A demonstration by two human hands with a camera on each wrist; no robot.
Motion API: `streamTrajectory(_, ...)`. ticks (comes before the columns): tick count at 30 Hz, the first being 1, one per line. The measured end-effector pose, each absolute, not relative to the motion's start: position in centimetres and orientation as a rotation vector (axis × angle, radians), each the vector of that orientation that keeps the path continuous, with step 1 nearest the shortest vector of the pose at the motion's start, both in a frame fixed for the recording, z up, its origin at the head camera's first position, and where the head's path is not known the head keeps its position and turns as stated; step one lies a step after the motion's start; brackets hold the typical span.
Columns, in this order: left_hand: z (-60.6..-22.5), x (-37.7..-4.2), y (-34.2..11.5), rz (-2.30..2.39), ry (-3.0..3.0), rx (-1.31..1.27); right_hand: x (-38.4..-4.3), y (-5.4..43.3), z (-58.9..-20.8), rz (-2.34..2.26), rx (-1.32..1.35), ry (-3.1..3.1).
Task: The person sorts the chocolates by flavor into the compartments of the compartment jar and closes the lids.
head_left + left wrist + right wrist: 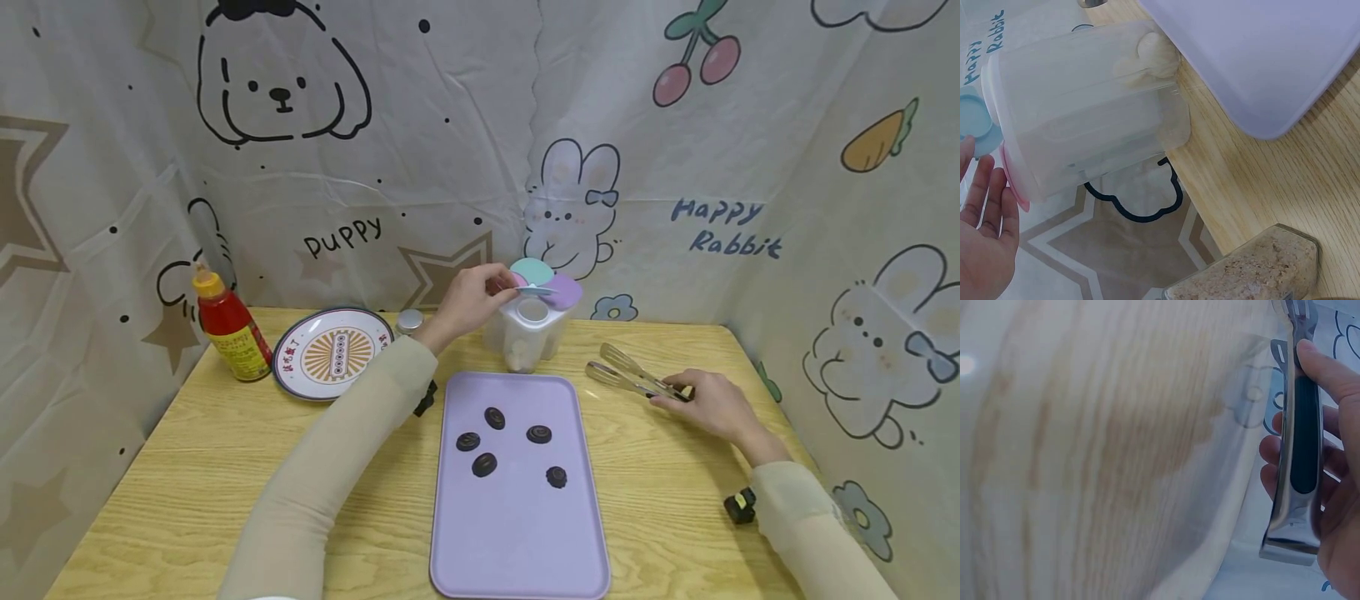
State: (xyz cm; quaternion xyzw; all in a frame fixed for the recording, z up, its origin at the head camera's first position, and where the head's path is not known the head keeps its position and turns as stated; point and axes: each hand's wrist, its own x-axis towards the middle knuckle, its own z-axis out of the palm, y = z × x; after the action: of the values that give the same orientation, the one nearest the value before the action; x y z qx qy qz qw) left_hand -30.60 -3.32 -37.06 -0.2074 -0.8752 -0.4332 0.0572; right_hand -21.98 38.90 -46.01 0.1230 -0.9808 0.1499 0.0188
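My left hand [474, 296] is at the top of a translucent plastic canister [531, 337] with several coloured lids. Its thumb and fingers pinch the edge of a raised light blue lid [977, 122]. A pink lid [1015, 178] lies beside those fingers. Pale round pieces [1159, 53] sit at the canister's bottom. On the right, my right hand [708, 406] grips metal tongs [626, 367] by their dark-inlaid handle [1305, 437], tips pointing toward the canister. Between the hands, several dark brown round pieces [539, 434] lie on a lavender tray [521, 546].
Behind the left forearm, a round patterned plate [300, 377] stands near a red squeeze bottle [232, 329] with a yellow cap. A jar of brown crumbly bits [1254, 265] is left of the canister. Printed cloth [450, 108] walls the wooden table [375, 517].
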Motion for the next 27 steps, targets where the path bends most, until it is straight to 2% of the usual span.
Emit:
streamTrajectory(20,-37.2,-30.7,-3.3,-1.298,-2.646,-0.639,-22.4,38.4,-46.9,0.432,0.424,-3.075)
streamTrajectory(27,-37.2,-30.6,-3.4,-1.288,-2.671,-0.658,-22.5,37.8,-45.5,0.383,0.455,-3.081)
